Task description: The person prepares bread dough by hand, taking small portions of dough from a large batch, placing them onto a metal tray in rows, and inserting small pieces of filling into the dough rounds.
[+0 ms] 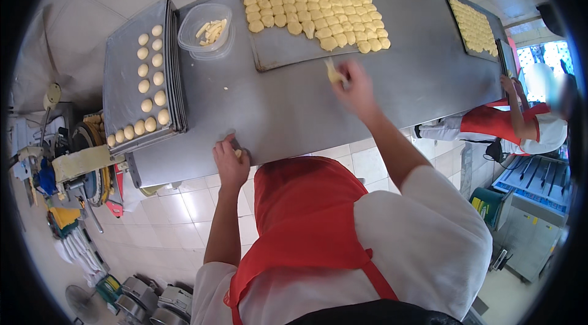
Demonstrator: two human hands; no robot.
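A small, elongated, pale yellow piece of dough (334, 74) is located in the air above the counter, just off the near edge of the large tray and below its right half as I look down. The right hand (356, 89) carries it; the grip pinches the piece between thumb and fingers, and both hand and piece are blurred. The left hand (231, 162) is positioned at the near edge of the counter, fingers curled, with a small pale morsel (238, 153) showing at the fingers; I cannot tell whether this grip presses on the morsel or merely lies around it. The grey, smooth metal counter (288, 110) supports all trays. Beyond the right hand lies the large, dark, flat metal tray (285, 55), its far portion covered by closely packed rows of flattened yellow dough rounds (312, 9); its near left portion is bare. Left of this tray stands a clear plastic rectangular tub (187, 34) containing pale yellow strips (212, 32). Further left, a stack of dark metal trays (122, 71) carries smooth, round, cream-coloured dough balls (158, 78), arranged in two columns with a row along the near end. At the far right of the counter, a second dark tray (476, 53) bears similar packed yellow dough pieces (474, 26). Beside it stands a co-worker (511, 123) in a red apron and white top, hands at the counter edge. Pale glossy tiles (190, 208) cover the floor.
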